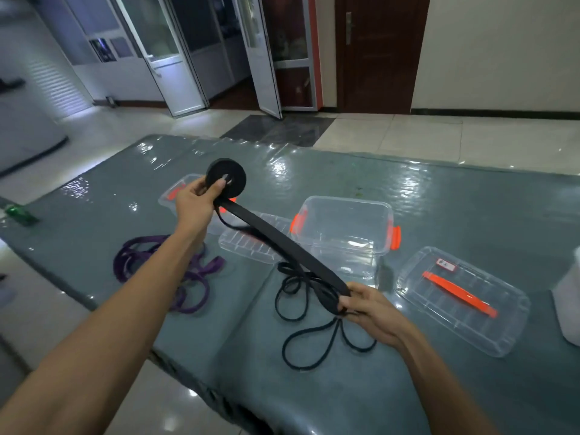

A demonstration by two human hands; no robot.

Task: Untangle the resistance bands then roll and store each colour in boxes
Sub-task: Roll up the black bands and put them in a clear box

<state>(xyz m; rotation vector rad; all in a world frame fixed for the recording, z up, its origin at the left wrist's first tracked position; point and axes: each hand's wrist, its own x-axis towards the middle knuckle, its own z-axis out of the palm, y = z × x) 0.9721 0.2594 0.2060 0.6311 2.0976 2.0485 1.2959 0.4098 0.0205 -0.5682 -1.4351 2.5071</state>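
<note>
The left hand [196, 199] pinches the black roll [226, 177] at eleven o'clock while the right hand [367, 306], at five o'clock, grips the unwound black band [282, 243], probably tensioning it for tight winding.

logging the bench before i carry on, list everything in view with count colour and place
table: one, grey-green, foreground
black band: one, black, part rolled, held over table centre
purple bands: tangle, count unclear, purple, table left
near box: one, clear, orange latches, centre
far box: one, clear, behind the roll
handled lid: one, clear, orange handle, right
second lid: one, clear, between boxes
green object: one, green, table's far left
left hand: one, grips the roll
right hand: one, pinches the strap
</note>
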